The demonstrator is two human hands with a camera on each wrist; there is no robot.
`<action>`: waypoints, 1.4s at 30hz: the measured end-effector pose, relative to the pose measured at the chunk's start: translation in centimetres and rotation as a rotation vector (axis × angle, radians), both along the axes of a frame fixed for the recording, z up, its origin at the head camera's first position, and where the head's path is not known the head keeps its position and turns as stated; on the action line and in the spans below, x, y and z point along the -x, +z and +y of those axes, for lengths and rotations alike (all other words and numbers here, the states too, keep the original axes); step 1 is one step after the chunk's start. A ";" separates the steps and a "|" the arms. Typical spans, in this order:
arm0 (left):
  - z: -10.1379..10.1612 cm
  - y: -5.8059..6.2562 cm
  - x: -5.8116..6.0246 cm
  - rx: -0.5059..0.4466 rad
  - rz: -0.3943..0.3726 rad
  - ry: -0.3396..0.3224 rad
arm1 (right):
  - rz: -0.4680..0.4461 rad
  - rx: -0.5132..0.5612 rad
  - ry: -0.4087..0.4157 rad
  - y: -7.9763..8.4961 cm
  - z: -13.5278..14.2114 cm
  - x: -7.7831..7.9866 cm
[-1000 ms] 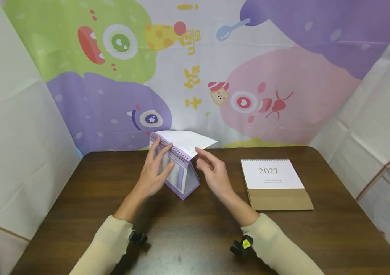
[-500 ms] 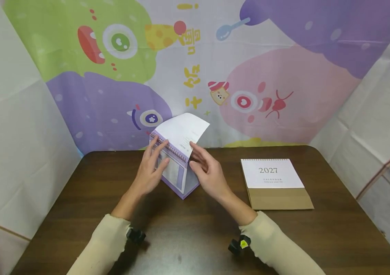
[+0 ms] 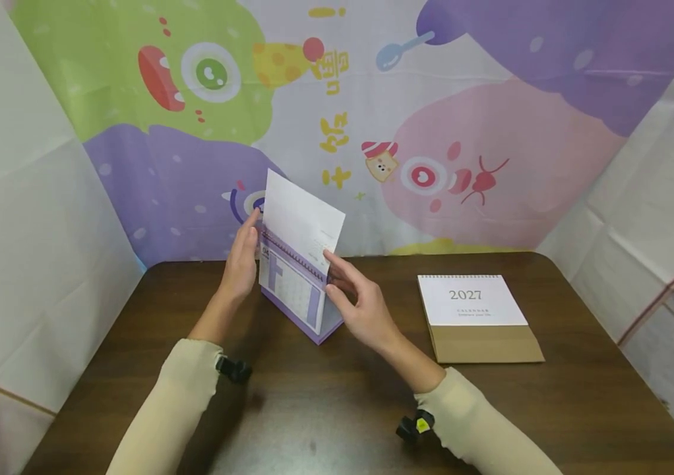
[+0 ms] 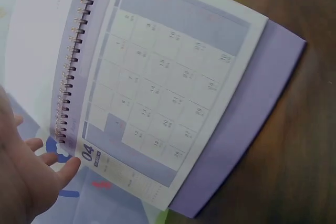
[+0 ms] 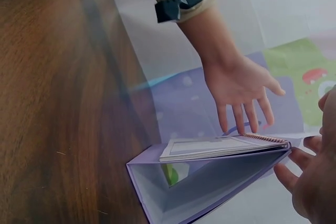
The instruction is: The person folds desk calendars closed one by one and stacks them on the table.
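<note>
Now swung upright, a white page (image 3: 300,212) tops the purple calendar (image 3: 293,289) mid-frame; left hand (image 3: 239,264) (fingers extended, holding nothing) flanks its left edge, right hand (image 3: 365,307), thumb and fingers apart, its right.

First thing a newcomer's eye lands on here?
Probably the big cartoon backdrop, with its one-eyed monsters across the wall behind the table. Next, the purple desk calendar between the left hand and right hand, a white page raised above its spiral binding. Then the white-and-tan 2027 calendar, apart on the table to the person's right.
</note>
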State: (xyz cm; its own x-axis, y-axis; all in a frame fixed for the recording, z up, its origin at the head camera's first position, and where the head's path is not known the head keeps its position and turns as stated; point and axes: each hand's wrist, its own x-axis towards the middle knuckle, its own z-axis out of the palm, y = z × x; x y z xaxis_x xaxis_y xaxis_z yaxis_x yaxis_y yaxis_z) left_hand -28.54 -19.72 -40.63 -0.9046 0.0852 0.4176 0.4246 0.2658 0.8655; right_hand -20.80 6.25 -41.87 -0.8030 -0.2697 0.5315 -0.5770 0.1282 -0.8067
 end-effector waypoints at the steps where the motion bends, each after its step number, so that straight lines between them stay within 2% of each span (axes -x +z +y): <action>1: 0.0 0.0 0.2 -0.019 -0.007 -0.012 | 0.004 -0.005 0.003 0.0 0.0 0.0; 4: -0.3 -0.5 1.1 -0.075 -0.006 -0.041 | 0.011 -0.019 0.005 0.1 -0.2 -0.2; 5: -0.7 -1.3 1.9 -0.113 0.011 -0.058 | 0.014 -0.023 0.002 0.1 -0.2 -0.2; 8: -0.7 -1.7 2.3 -0.154 0.014 -0.065 | 0.023 -0.024 0.000 0.1 -0.2 -0.2; 11: -0.3 -1.3 2.1 -0.162 -0.004 -0.040 | 0.033 -0.018 0.011 0.1 -0.2 -0.2; 12: 0.1 -0.5 1.4 -0.143 -0.027 -0.020 | 0.035 -0.019 0.016 0.1 -0.1 -0.2; 15: 0.3 0.1 0.8 -0.147 -0.058 0.010 | 0.046 -0.035 0.027 0.0 0.0 -0.2; 19: 0.0 0.5 0.5 -0.176 -0.087 0.014 | 0.064 -0.075 0.031 -0.4 0.2 -0.2; 26: -1.4 0.7 0.4 -0.244 -0.095 0.011 | 0.049 -0.115 0.060 -0.8 0.4 -0.3; 34: -2.7 0.7 0.0 -0.282 -0.135 0.031 | 0.102 -0.129 0.076 -1.2 0.4 -0.4; 42: -4.2 0.0 -0.2 -0.380 -0.130 0.081 | 0.135 -0.159 0.058 -1.6 0.5 -0.2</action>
